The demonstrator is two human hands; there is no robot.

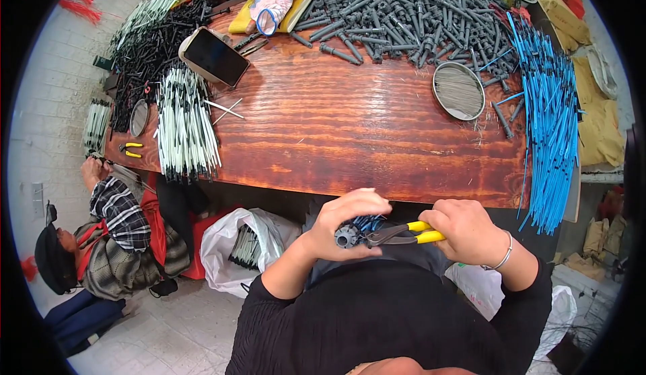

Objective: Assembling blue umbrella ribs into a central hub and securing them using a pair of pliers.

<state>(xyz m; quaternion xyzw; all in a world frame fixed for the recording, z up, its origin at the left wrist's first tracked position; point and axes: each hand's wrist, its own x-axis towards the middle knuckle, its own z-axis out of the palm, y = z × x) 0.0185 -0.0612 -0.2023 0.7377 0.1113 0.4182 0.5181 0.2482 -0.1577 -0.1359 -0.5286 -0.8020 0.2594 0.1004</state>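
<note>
- From my remote seat I see a grey ribbed fitting (346,236) with short blue strips (368,223) beside it, both at the left hand (328,221); they are in front of the black top (370,308), just short of the near edge of the wooden table (323,119).
- The left forefinger and thumb arch apart around these pieces; the other fingers are hidden, so I cannot tell how firmly they press.
- The right hand (465,230) is wrapped round the yellow handles of the pliers (393,234); their metal nose points left, close against the blue strips; I cannot tell whether the blades are parted.
- I judge the fitting light and stiff, probably hard plastic, its ribs giving some bite; I would take it round its body, back from the end facing me.
- The blue strips look thin, light and springy, perhaps slippery and apt to fan out; I would gather them close to the fitting, fingertips clear of the nose; the pliers seem heavier, best held by the sleeved handles.
- I can read no brand, label or writing on the fitting, strips or pliers; the phone (217,59) on the table shows a dark screen.
</note>
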